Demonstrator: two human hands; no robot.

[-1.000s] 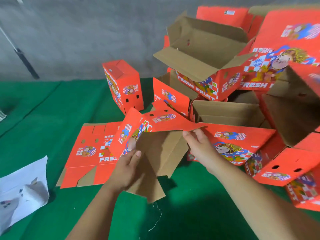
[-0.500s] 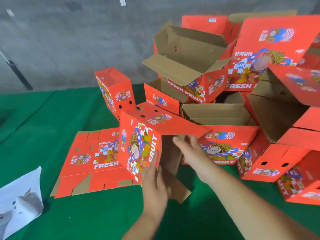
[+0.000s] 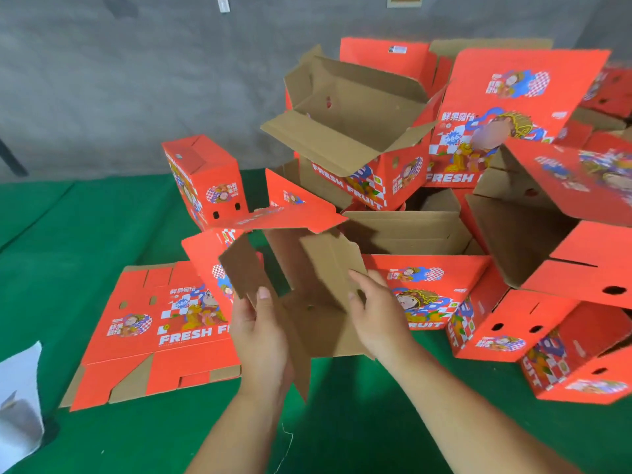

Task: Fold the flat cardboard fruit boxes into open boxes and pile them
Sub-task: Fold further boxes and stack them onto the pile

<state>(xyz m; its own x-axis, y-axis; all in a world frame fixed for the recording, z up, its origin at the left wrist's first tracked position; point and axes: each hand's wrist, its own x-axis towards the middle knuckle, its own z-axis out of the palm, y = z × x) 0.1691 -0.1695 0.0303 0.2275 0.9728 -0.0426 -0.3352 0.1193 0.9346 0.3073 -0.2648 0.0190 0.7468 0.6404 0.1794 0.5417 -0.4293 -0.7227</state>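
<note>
Head view: box in hand (image 3: 307, 295), flat a second earlier, stood opened into tube, brown inside toward camera, raised over green floor (image 3: 102, 213). Left hand (image 3: 260, 333) pinched bottom flap (image 3: 244, 268); right hand (image 3: 376, 316) gripped side panel. Bottom not yet folded; pile of finished boxes (image 3: 427, 234) just behind.

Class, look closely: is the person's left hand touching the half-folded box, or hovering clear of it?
Touching. The head view shows the left hand gripping a brown flap of the half-folded box, thumb lying on the flap's inner face with no gap visible.
</note>
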